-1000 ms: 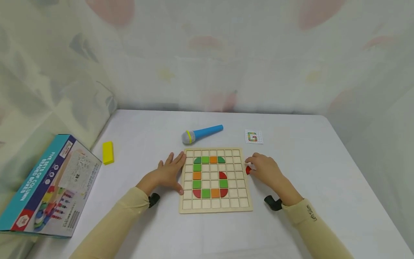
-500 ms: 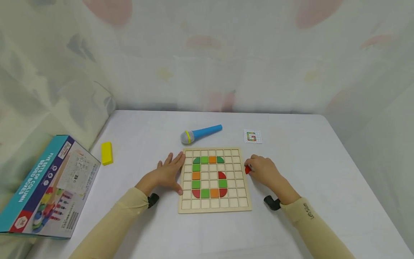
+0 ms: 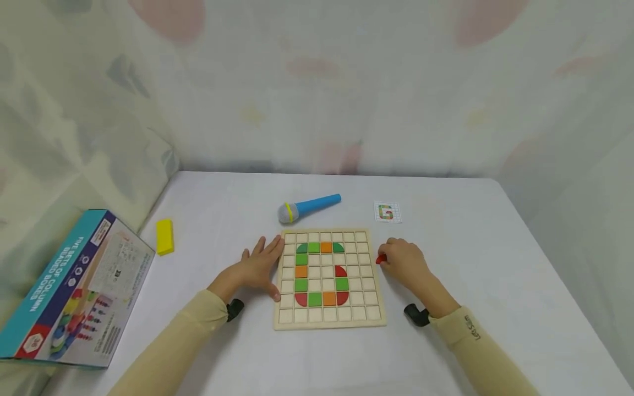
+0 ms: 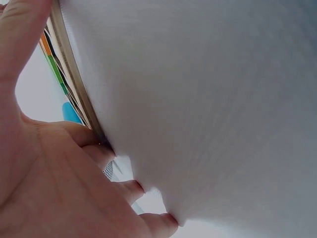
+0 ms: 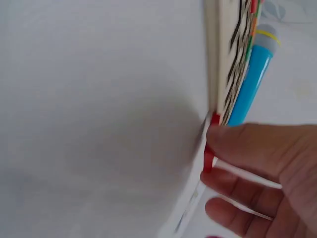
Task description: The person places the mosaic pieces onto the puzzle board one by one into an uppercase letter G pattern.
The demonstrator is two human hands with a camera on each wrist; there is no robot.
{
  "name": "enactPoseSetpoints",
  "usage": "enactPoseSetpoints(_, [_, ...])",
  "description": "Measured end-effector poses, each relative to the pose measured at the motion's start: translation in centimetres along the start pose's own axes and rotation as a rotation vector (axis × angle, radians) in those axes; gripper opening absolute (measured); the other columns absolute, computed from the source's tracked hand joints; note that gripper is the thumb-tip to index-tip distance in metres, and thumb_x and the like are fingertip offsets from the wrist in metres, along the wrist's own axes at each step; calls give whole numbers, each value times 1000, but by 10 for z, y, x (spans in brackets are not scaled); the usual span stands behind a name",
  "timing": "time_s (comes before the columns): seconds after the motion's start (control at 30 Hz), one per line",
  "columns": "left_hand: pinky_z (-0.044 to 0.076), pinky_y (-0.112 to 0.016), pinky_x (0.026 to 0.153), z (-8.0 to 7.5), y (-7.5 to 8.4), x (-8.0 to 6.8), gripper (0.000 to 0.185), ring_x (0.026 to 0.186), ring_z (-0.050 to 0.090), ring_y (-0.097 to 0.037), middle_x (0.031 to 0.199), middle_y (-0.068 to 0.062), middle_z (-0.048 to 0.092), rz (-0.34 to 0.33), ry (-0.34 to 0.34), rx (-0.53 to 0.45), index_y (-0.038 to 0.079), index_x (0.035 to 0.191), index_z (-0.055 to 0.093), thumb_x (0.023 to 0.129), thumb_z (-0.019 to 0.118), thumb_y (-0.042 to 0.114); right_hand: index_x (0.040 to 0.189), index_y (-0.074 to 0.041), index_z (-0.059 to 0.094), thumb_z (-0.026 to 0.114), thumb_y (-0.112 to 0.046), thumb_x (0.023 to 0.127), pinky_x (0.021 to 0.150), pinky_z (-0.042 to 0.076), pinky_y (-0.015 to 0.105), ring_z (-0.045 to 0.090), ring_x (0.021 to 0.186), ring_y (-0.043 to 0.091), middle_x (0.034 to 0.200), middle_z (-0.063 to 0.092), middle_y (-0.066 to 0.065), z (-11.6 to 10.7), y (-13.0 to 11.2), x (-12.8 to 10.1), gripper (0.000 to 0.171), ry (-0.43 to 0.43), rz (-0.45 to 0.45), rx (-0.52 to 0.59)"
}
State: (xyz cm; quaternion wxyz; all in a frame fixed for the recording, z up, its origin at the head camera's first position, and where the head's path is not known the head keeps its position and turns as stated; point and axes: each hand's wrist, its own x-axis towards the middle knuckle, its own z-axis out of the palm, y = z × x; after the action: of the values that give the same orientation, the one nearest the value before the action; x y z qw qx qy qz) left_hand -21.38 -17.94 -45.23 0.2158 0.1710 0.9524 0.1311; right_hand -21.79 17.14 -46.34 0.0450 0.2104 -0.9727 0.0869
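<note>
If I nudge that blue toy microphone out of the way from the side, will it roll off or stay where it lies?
The toy microphone has a round blue handle and lies on its side on the smooth white table, so it will probably roll. Its wider grey head would likely make it curve rather than run straight. It looks like light plastic, so a gentle push should do.

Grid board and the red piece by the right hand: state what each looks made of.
Grid board: pale, matte, unpainted wood by its look, with a light tan face and cut square cells. Red piece, pinched by the right hand: a thin tile with smooth red paint, probably wood like the board's tiles, though plastic is possible.
</note>
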Motion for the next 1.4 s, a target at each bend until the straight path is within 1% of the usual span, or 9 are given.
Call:
enactPoseSetpoints(0.13, [3, -71, 98, 3, -1, 0, 136, 137, -8, -43, 155, -10, -4, -11, 3, -5, 8, 149, 2, 49, 85, 49, 78, -10, 68, 75, -12, 72, 50, 40, 30, 49, 59, 16, 68, 55, 0, 0, -3, 3, 10, 55, -22, -80])
enactPoseSetpoints(0.23, [3, -70, 98, 6, -1, 1, 136, 137, -9, -41, 155, -9, -5, -16, 1, -11, 10, 149, 2, 49, 85, 49, 74, -9, 66, 75, -11, 70, 49, 39, 31, 48, 56, 17, 65, 53, 0, -2, -3, 4, 10, 81, -9, -133])
enactPoseSetpoints(0.33, [3, -70, 99, 7, 0, 1, 136, 138, -9, -41, 155, -8, -5, -21, -3, -5, 10, 149, 2, 49, 85, 49, 77, -9, 66, 76, -14, 70, 50, 39, 31, 48, 57, 16, 66, 53, -1, -3, -5, 5, 12, 88, 13, -112])
enactPoseSetpoints(0.43, [4, -70, 99, 7, 0, 1, 136, 138, -8, -41, 155, -8, -4, -18, 0, 6, 10, 149, 3, 49, 85, 49, 83, -9, 68, 77, -21, 72, 52, 39, 30, 47, 59, 14, 69, 56, -2, -4, -15, 8, 19, 94, -12, -42])
enactPoseSetpoints(0.57, [4, -71, 98, 5, 1, 1, 136, 137, -7, -42, 155, -9, -4, -11, 5, 5, 8, 149, 3, 49, 85, 49, 84, -10, 68, 76, -23, 73, 55, 41, 29, 48, 61, 12, 72, 59, -2, -5, -41, 14, 19, 120, -148, 35])
enactPoseSetpoints(0.7, [4, -70, 99, 4, 1, 3, 136, 138, -8, -41, 155, -8, -4, -20, 5, 11, 10, 149, 3, 49, 85, 49, 81, -12, 68, 74, -24, 75, 56, 41, 27, 49, 62, 10, 71, 58, -4, -1, -67, 22, 15, 138, -296, 46])
enactPoseSetpoints(0.8, [4, -70, 99, 5, 1, 4, 136, 138, -8, -41, 155, -7, -5, -20, 9, 19, 11, 149, 3, 48, 85, 50, 81, -14, 68, 73, -28, 77, 57, 41, 27, 49, 64, 10, 71, 57, -5, 5, -79, 27, 16, 110, -329, 20])
enactPoseSetpoints(1.03, [4, -71, 98, 9, 1, 5, 136, 138, -9, -40, 155, -6, -5, -18, 9, 10, 11, 149, 3, 48, 85, 50, 81, -16, 68, 72, -27, 78, 60, 41, 25, 49, 66, 8, 75, 59, -7, 11, -88, 30, 12, -25, -285, 53])
enactPoseSetpoints(1.4, [5, -71, 98, 9, 1, 5, 137, 138, -8, -40, 155, -6, -5, -16, 9, 34, 12, 149, 2, 48, 85, 51, 84, -17, 69, 74, -21, 78, 62, 42, 26, 49, 69, 7, 78, 55, -8, 10, -89, 30, 9, -74, -307, 123])
